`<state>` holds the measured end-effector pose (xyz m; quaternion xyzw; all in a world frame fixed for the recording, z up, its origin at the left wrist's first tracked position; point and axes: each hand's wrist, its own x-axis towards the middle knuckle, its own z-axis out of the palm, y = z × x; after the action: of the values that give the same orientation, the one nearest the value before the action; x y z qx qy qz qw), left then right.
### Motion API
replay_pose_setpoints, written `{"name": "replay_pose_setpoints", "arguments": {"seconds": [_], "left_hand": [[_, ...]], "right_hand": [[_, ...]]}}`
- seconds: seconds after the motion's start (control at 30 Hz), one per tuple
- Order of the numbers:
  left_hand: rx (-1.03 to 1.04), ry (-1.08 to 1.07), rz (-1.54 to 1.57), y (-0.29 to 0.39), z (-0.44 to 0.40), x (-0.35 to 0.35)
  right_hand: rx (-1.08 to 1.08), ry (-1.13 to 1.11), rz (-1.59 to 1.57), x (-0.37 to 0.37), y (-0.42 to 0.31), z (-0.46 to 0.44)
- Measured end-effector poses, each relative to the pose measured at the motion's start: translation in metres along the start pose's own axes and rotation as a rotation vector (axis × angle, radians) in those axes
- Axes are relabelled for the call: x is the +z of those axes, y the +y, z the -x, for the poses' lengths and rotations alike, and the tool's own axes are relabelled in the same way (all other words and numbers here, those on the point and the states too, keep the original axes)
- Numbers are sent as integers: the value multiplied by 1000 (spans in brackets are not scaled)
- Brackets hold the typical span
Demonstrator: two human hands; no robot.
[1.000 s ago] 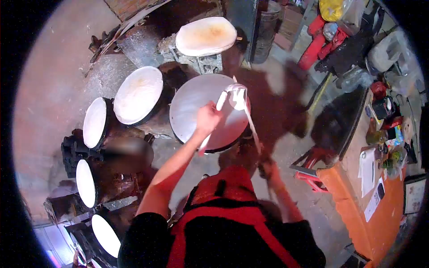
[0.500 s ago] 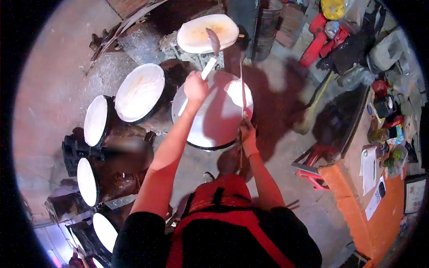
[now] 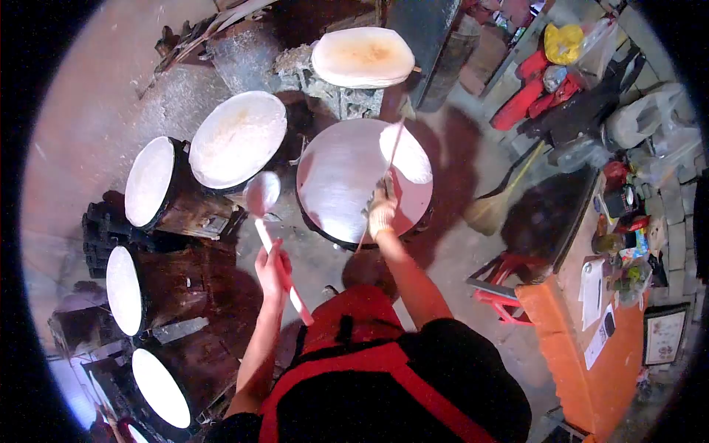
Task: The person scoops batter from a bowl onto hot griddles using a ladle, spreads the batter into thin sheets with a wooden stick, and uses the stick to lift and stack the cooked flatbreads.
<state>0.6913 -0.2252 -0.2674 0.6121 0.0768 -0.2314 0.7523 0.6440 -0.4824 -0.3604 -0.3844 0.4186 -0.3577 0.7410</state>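
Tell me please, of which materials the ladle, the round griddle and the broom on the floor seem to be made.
Ladle: the bowl is probably metal, given its shine; the pale handle could be plastic or painted wood.
Griddle: likely metal, smooth and grey, with a soft sheen.
Broom: apparently straw or similar fibre, dull and yellowish, flaring out; the handle's material is unclear.

Reference: centre of the griddle point(image 3: 329, 181); twelve o'clock points away from the person. From where I stand, the griddle offers open surface from seven to twelve. The stick point(image 3: 395, 148), gripped in the right hand point(image 3: 382, 210), obstructs the line from one to six. The ladle point(image 3: 266, 235) and left hand point(image 3: 275, 272) obstruct approach between seven and nine. A black-sided pan point(image 3: 238, 140) limits ten. Open floor point(image 3: 461, 266) allows passage between four and five, bounded by the broom point(image 3: 487, 214).
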Motion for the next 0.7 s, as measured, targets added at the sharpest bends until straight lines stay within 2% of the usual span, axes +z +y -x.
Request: {"name": "replay_pose_setpoints", "arguments": {"seconds": [0.03,0.1,0.13,0.2,0.23,0.27,0.33,0.43,0.47,0.53,0.7], "left_hand": [[-84,48,120,0,8,-7],[-327,-62,232,-21,2,-55],[-447,-119,289,-28,-1,-75],[-757,-175,639,-26,4,-104],[-885,-214,758,-33,2,-121],[-853,-177,672,-34,10,-128],[-784,-98,498,-33,27,-137],[-838,34,601,-47,30,-152],[-882,-20,705,-51,30,-157],[-864,-68,727,-56,30,-159],[-786,-20,615,-66,36,-146]], "right_hand": [[80,9,103,5,-6,-5],[165,-102,100,6,-28,3],[284,-108,81,-2,-42,10],[288,-141,190,-25,-64,48],[311,-249,-9,-67,-26,39],[19,9,138,-69,-13,55],[-51,29,95,-78,-15,94],[-201,-18,158,-73,4,85],[-255,-48,204,-68,18,70],[-198,-88,240,-50,22,57],[293,-223,286,-9,-53,73]]}}
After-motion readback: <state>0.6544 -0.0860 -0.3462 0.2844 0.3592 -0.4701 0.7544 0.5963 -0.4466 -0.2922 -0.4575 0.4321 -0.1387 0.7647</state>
